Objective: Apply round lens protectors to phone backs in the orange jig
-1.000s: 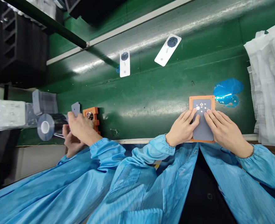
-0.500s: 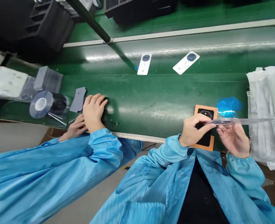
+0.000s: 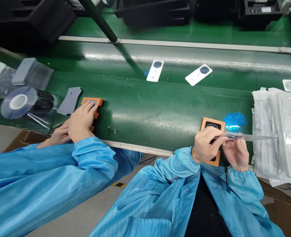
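Note:
A thin clear plastic sheet point(image 3: 252, 137), seen nearly edge-on with a dark round part near its left end, is held above the bench. My left hand point(image 3: 206, 144) pinches its left end between thumb and fingers. Below the sheet, my right hand point(image 3: 236, 154) has its fingers curled against the dark part, with the fingertips partly hidden. Under my left hand lies an orange frame point(image 3: 204, 122) with a black inset, partly covered by the hand. Crumpled blue film point(image 3: 235, 121) rests just beyond my right hand.
White cards with dark circles point(image 3: 155, 74) lie farther back. Stacked clear trays and white sheets point(image 3: 266, 131) stand at right. A co-worker's hands point(image 3: 80, 120) press on another orange frame point(image 3: 96, 101) at left, near grey cards point(image 3: 70, 100) and a film roll point(image 3: 18, 102).
The view has shifted, uncovering more of the bench's back right. The co-worker's orange frame now shows beside their hand. My hands keep nearly the same hold on the plastic sheet.

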Demonstrator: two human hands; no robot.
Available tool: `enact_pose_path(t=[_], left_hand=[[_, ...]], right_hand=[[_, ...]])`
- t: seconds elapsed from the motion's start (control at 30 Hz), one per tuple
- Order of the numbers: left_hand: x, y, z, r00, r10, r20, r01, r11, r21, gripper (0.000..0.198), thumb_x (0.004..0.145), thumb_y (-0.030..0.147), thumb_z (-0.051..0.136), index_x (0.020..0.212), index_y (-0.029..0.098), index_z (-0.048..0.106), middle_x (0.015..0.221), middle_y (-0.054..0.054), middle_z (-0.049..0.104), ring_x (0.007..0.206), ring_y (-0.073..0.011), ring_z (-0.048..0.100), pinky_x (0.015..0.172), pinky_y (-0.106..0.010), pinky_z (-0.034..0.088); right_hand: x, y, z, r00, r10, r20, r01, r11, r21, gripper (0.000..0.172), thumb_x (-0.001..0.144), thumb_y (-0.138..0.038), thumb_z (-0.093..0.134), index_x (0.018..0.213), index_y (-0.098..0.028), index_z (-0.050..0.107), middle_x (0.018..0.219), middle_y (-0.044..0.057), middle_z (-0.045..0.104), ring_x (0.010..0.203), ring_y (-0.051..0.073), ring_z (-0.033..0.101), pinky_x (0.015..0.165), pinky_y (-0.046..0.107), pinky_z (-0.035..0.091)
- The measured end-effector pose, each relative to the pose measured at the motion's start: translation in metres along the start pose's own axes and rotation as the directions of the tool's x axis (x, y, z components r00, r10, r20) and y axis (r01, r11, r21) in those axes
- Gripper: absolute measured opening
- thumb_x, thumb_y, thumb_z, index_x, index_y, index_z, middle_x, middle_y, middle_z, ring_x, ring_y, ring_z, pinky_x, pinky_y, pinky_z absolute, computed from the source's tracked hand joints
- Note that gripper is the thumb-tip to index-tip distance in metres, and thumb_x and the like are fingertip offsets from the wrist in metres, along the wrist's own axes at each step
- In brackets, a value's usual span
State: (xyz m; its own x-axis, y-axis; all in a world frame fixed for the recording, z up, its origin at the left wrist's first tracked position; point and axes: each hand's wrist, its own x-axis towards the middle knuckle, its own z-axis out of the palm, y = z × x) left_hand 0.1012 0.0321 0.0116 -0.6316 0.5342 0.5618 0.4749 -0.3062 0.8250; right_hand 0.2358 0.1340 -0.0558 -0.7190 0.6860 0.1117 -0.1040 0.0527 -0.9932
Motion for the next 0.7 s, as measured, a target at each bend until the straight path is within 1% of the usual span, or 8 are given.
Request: enact_pose_path(t=[0.17,0.27,0.33,0.4,0.47,0.53,0.63,0.7], left_hand=[[0.027,-0.037,0.001,0.916,-0.4,0.037,0.4,0.9,-0.175,0.033,0.093,0.048,0.07,0.086,0.016,0.067,0.08,-0.002,0.07,0.072,-0.0132,0.064,0.069,-0.026,0.052],[0.084,-0.075,-0.003,0.9,-0.404,0.166,0.431,0.884,-0.182,0.039,0.084,0.049,0.08,0.099,0.015,0.069,0.097,-0.007,0.073,0.088,-0.0172,0.068,0.081,-0.029,0.054],[0.131,-0.103,-0.008,0.913,-0.377,0.157,0.384,0.923,-0.015,0.04,0.086,0.041,0.08,0.112,0.014,0.066,0.111,-0.011,0.073,0.102,-0.0196,0.068,0.092,-0.031,0.052],[0.174,-0.128,-0.014,0.893,-0.428,0.138,0.368,0.871,0.324,0.043,0.091,0.033,0.075,0.124,0.01,0.059,0.126,-0.016,0.068,0.114,-0.0208,0.064,0.102,-0.031,0.047],[0.207,-0.148,-0.02,0.82,-0.553,0.152,0.321,0.662,0.677,0.052,0.093,0.029,0.072,0.135,0.01,0.05,0.14,-0.019,0.06,0.128,-0.0233,0.057,0.109,-0.032,0.042],[0.229,-0.162,-0.025,0.776,-0.615,0.137,0.291,0.542,0.788,0.061,0.087,0.025,0.079,0.136,0.006,0.048,0.143,-0.026,0.055,0.134,-0.0301,0.052,0.112,-0.037,0.04],[0.242,-0.176,-0.021,0.732,-0.67,0.127,0.275,0.46,0.844,0.073,0.075,0.025,0.09,0.132,0.001,0.05,0.141,-0.032,0.053,0.132,-0.038,0.052,0.11,-0.047,0.043],[0.243,-0.182,-0.007,0.703,-0.69,0.174,0.226,0.449,0.865,0.065,0.083,0.032,0.085,0.133,0.006,0.054,0.141,-0.025,0.054,0.128,-0.0353,0.056,0.107,-0.051,0.048]], right_hand=[[0.058,-0.02,0.033,0.963,-0.023,-0.267,0.05,0.994,0.095,0.037,0.088,-0.034,0.074,0.122,-0.022,0.066,0.107,0.008,0.076,0.095,0.023,0.072,0.091,0.042,0.059],[0.141,-0.036,0.029,0.958,-0.033,-0.284,0.078,0.986,0.149,0.033,0.08,-0.036,0.081,0.105,-0.021,0.067,0.104,0.006,0.076,0.096,0.022,0.072,0.085,0.038,0.06],[0.189,-0.048,0.021,0.956,0.076,-0.283,-0.015,0.977,0.214,0.031,0.077,-0.038,0.081,0.095,-0.021,0.062,0.095,0.003,0.074,0.086,0.017,0.071,0.076,0.031,0.059],[0.211,-0.057,0.018,0.932,0.266,-0.245,-0.198,0.942,0.27,0.032,0.075,-0.037,0.082,0.087,-0.021,0.057,0.081,-0.001,0.07,0.077,0.012,0.068,0.068,0.024,0.056],[0.198,-0.063,0.025,0.918,0.345,-0.195,-0.285,0.917,0.278,0.035,0.071,-0.037,0.085,0.084,-0.02,0.057,0.072,-0.003,0.066,0.068,0.011,0.065,0.061,0.021,0.053],[0.156,-0.064,0.035,0.929,0.346,-0.132,-0.305,0.917,0.257,0.039,0.066,-0.04,0.089,0.081,-0.019,0.06,0.069,-0.002,0.066,0.063,0.012,0.064,0.058,0.023,0.052],[0.072,-0.072,0.031,0.942,0.315,0.113,-0.329,0.935,0.132,0.035,0.075,-0.046,0.085,0.086,-0.017,0.069,0.078,0.003,0.072,0.07,0.015,0.068,0.067,0.028,0.056],[0.019,-0.092,0.008,0.93,0.256,0.263,-0.247,0.967,-0.067,0.027,0.087,-0.045,0.076,0.096,-0.019,0.073,0.091,0.005,0.076,0.082,0.017,0.071,0.078,0.03,0.058]])
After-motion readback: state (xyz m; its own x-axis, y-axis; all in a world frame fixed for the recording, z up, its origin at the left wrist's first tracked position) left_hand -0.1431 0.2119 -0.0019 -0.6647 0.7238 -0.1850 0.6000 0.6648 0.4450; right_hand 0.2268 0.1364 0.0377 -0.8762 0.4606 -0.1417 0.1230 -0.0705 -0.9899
